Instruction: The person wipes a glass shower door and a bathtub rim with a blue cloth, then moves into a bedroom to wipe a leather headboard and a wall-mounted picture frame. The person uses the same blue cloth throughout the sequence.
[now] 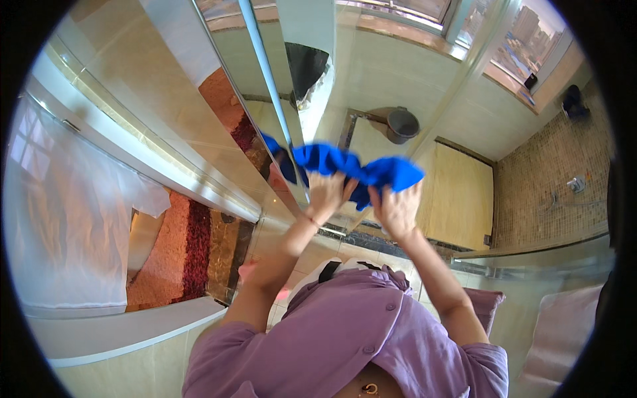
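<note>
A bright blue cloth (395, 172), bunched and slightly blurred, stretches between my two hands in front of me. My left hand (326, 198) grips its left part, close to the edge of a glossy, mirror-like panel (225, 132). On the cloth's right part my right hand (399, 211) is closed, with the fingertips partly hidden in the folds. Whether the cloth presses against the clear glass or hangs just before it, I cannot tell. A patch of blue shows in the panel to the left, like a reflection.
Beyond the glass stands a dark bucket (403, 125) near a tiled wall. A shower fitting (576, 184) is on the mosaic wall at right. Left, a doorway shows a red-and-orange rug (174, 249) and a white curtain (70, 219). A pinkish towel (564, 331) hangs at lower right.
</note>
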Demonstrator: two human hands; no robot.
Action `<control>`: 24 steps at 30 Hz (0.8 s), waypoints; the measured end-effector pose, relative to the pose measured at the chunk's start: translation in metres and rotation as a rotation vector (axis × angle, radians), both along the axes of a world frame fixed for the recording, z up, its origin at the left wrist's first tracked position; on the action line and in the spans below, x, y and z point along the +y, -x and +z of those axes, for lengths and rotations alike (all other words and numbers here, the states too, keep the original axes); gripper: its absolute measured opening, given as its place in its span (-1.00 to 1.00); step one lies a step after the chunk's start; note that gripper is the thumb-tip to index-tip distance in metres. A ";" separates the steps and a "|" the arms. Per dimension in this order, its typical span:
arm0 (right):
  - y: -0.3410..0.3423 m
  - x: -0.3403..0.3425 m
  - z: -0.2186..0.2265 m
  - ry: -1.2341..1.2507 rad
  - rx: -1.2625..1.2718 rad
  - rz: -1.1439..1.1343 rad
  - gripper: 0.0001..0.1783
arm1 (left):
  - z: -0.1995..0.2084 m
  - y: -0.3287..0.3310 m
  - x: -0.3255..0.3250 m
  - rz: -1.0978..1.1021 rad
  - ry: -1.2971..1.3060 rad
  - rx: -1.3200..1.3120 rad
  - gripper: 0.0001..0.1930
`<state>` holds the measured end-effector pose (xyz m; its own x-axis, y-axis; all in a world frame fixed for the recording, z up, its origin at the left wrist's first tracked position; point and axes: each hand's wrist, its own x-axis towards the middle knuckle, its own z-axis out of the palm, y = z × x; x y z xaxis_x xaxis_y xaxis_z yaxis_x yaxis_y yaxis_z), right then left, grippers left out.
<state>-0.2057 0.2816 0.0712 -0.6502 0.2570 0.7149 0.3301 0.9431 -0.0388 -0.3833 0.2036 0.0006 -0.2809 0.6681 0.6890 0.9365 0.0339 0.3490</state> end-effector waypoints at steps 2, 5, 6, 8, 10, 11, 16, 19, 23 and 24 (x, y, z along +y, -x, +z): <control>0.009 0.015 0.047 -0.036 0.291 -0.021 -0.33 | 0.070 -0.002 0.022 0.072 -0.056 0.062 -0.58; 0.036 0.028 0.103 0.232 0.676 0.081 -0.27 | 0.159 -0.010 0.049 0.158 -0.505 0.299 -0.54; 0.034 0.015 0.125 0.545 0.694 0.158 -0.47 | 0.179 -0.017 0.054 0.157 -0.601 0.324 -0.54; 0.036 0.019 0.110 0.642 0.708 0.252 -0.64 | 0.154 -0.027 0.053 -0.021 -0.428 0.090 -0.57; 0.028 0.022 0.087 0.719 0.703 0.335 -0.89 | 0.123 -0.034 0.059 -0.092 -0.379 0.062 -0.56; 0.022 0.023 0.065 0.752 0.665 0.350 -0.90 | 0.106 -0.037 0.058 -0.117 -0.354 0.058 -0.55; -0.010 0.031 -0.072 1.117 0.342 0.233 -0.83 | 0.014 -0.042 0.023 -0.111 -0.035 0.287 -0.67; -0.025 0.032 -0.117 1.093 0.163 0.202 -0.80 | -0.048 -0.028 0.004 -0.268 0.082 0.303 -0.66; -0.019 0.030 -0.043 1.360 0.254 0.397 -0.77 | 0.004 -0.039 0.001 -0.228 0.001 0.204 -0.70; -0.014 0.024 -0.004 1.497 0.346 0.429 -0.72 | 0.018 -0.040 0.006 -0.121 -0.048 0.192 -0.70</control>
<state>-0.1913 0.3053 0.0676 -0.7233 0.6802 0.1188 -0.1592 0.0031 -0.9872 -0.3428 0.2095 0.0191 -0.0612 0.6539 0.7541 0.9822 -0.0951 0.1622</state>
